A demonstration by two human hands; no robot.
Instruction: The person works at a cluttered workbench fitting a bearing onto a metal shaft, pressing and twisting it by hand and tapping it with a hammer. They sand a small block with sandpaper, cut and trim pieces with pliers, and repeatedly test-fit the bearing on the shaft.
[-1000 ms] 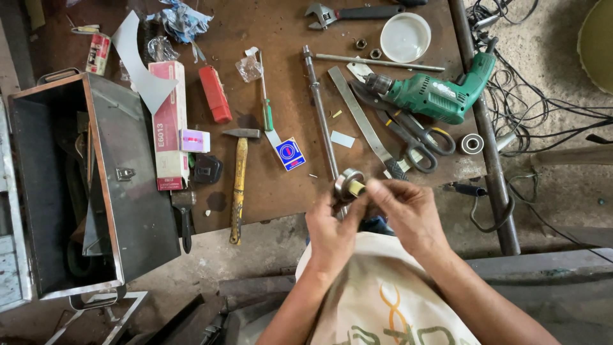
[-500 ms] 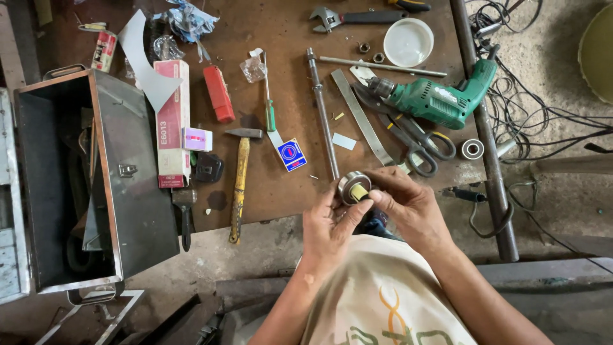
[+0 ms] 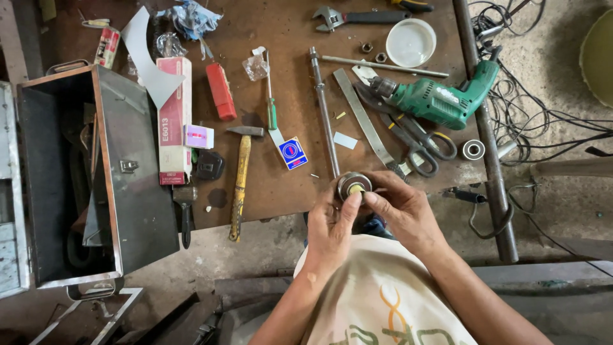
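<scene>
Both of my hands meet at the near edge of a rusty brown metal worktop (image 3: 281, 191). Together they hold a small round metal bearing (image 3: 353, 185) with a yellowish centre. My left hand (image 3: 333, 233) cups it from below, thumb against its rim. My right hand (image 3: 402, 207) grips it from the right, fingertips on its face. A long steel rod (image 3: 323, 108) lies on the worktop just beyond the bearing.
On the worktop lie a yellow-handled hammer (image 3: 241, 176), a green screwdriver (image 3: 271, 105), a green electric drill (image 3: 444, 101), tin snips (image 3: 408, 137), an adjustable wrench (image 3: 348, 16), a white dish (image 3: 410, 42) and another bearing (image 3: 473, 150). An open metal toolbox (image 3: 83, 179) stands left. Cables trail at right.
My hands have drawn the bearing slightly nearer and lower, off the rod's end. My fingers have shifted around its rim. Everything on the worktop has stayed where it was.
</scene>
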